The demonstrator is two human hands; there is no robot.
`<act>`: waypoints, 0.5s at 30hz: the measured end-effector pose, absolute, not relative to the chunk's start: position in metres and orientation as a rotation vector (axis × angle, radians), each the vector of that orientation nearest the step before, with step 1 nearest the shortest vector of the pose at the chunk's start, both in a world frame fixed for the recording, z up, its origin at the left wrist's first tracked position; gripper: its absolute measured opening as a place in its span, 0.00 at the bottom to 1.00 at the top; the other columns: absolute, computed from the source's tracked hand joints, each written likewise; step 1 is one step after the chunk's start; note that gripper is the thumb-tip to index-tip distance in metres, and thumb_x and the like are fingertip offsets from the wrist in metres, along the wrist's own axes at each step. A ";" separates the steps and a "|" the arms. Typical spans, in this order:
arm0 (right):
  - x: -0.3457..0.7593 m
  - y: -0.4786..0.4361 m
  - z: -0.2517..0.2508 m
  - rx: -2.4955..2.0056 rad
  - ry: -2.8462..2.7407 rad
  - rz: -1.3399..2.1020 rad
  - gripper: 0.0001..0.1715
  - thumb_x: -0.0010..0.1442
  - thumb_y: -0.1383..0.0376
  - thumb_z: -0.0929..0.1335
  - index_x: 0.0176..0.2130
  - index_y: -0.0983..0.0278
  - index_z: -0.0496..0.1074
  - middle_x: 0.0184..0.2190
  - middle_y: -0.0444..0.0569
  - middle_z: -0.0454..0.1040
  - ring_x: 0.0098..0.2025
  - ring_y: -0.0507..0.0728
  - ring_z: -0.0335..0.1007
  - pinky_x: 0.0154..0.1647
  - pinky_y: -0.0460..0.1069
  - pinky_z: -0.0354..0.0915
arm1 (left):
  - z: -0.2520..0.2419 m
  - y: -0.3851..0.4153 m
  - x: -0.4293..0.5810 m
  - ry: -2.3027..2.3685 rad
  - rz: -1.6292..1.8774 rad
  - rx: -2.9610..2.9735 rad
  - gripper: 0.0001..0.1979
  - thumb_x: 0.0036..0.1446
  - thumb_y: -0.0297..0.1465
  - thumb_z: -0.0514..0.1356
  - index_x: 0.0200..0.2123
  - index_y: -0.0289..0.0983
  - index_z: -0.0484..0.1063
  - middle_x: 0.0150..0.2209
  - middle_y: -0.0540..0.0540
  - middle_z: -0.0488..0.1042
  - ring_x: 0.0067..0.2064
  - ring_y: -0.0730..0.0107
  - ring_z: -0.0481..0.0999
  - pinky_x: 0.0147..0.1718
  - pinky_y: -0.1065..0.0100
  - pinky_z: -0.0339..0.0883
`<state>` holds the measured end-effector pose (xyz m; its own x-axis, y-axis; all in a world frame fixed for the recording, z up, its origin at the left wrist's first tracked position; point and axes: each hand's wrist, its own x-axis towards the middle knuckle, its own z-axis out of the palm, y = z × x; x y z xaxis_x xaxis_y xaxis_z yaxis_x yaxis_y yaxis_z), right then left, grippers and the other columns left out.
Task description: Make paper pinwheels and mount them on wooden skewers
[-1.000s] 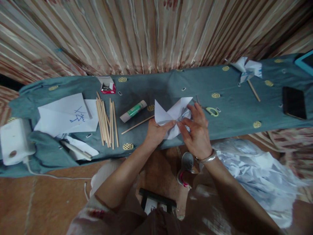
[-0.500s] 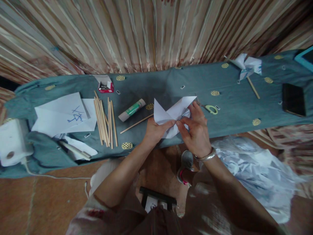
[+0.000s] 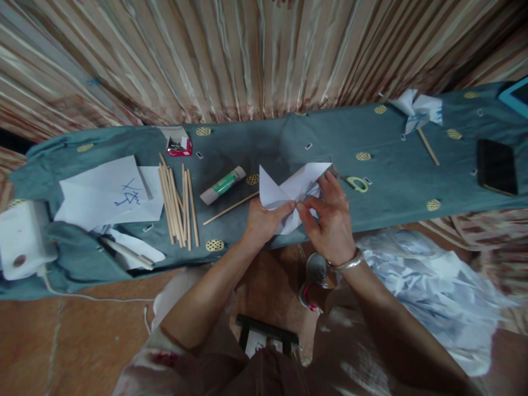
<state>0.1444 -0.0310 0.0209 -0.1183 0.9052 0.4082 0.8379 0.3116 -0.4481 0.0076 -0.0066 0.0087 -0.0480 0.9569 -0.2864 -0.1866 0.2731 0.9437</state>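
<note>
Between both hands is a white paper pinwheel [image 3: 303, 181], its corners bent in toward the centre. My left hand [image 3: 264, 221] is closed on its left side, the thumb pressing at the middle. My right hand [image 3: 331, 223], with a silver bangle at the wrist, pinches the folded paper at the centre, while other fingers reach round its right edge. Whatever lies under the fingertips is hidden. A thin wooden stick [image 3: 230, 208] lies on the cloth just left of the paper. Green-handled scissors [image 3: 357, 184] rest right of my right hand, their blades partly covered.
A glue stick [image 3: 223, 185], several wooden sticks [image 3: 192, 209], a small red box of pins [image 3: 179, 146] and paper sheets [image 3: 99, 192] lie to the left. Far right are a finished pinwheel [image 3: 421, 113] and a dark phone [image 3: 496, 166]. A plastic bag [image 3: 429, 286] stands below the table.
Both hands keep their hold on the paper at nearly the same place. The view has shifted very slightly; nothing else has visibly moved.
</note>
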 end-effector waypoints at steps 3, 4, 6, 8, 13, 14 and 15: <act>0.142 -0.031 0.026 -1.517 -1.929 0.155 0.10 0.62 0.63 0.65 0.31 0.63 0.73 0.60 0.53 0.64 0.67 0.68 0.49 0.62 0.68 0.55 | 0.007 -0.005 0.006 1.279 1.133 0.824 0.14 0.37 0.34 0.69 0.28 0.32 0.78 0.27 0.47 0.78 0.28 0.67 0.75 0.29 0.68 0.68; 0.143 -0.031 0.029 -1.508 -1.909 0.165 0.09 0.62 0.62 0.65 0.32 0.62 0.73 0.60 0.53 0.64 0.67 0.68 0.49 0.63 0.68 0.54 | 0.006 -0.003 0.003 1.295 1.146 0.810 0.14 0.36 0.34 0.69 0.29 0.31 0.78 0.28 0.46 0.79 0.29 0.66 0.76 0.30 0.67 0.69; 0.149 -0.028 0.034 -1.499 -1.837 0.171 0.10 0.62 0.61 0.65 0.34 0.62 0.74 0.60 0.53 0.65 0.67 0.67 0.49 0.63 0.68 0.53 | 0.005 0.004 -0.004 1.317 1.216 0.765 0.15 0.35 0.34 0.70 0.29 0.32 0.78 0.29 0.45 0.79 0.31 0.64 0.77 0.32 0.66 0.70; 0.162 -0.023 0.037 -1.514 -1.730 0.170 0.11 0.62 0.60 0.64 0.36 0.61 0.75 0.59 0.53 0.67 0.66 0.66 0.53 0.63 0.68 0.53 | 0.006 0.012 -0.013 1.296 1.345 0.699 0.14 0.34 0.32 0.70 0.28 0.33 0.78 0.29 0.46 0.80 0.32 0.65 0.77 0.35 0.65 0.71; 0.200 -0.010 0.025 -1.683 -1.566 0.384 0.14 0.61 0.58 0.64 0.37 0.63 0.76 0.39 0.53 0.79 0.41 0.60 0.76 0.46 0.57 0.69 | 0.019 0.024 -0.039 1.203 1.517 0.573 0.13 0.33 0.28 0.70 0.27 0.36 0.76 0.31 0.47 0.80 0.36 0.65 0.78 0.41 0.65 0.72; 0.205 -0.009 0.021 -1.730 -1.576 0.410 0.14 0.60 0.58 0.65 0.37 0.63 0.76 0.35 0.52 0.79 0.37 0.59 0.76 0.42 0.55 0.69 | 0.022 0.025 -0.043 1.195 1.530 0.561 0.12 0.33 0.27 0.70 0.27 0.36 0.76 0.31 0.47 0.80 0.37 0.64 0.79 0.42 0.65 0.72; 0.208 -0.008 0.019 -1.775 -1.590 0.416 0.14 0.59 0.58 0.65 0.37 0.63 0.77 0.33 0.51 0.80 0.34 0.59 0.76 0.39 0.54 0.69 | 0.025 0.025 -0.047 1.186 1.545 0.555 0.12 0.33 0.27 0.70 0.27 0.36 0.76 0.31 0.47 0.80 0.38 0.64 0.79 0.43 0.65 0.72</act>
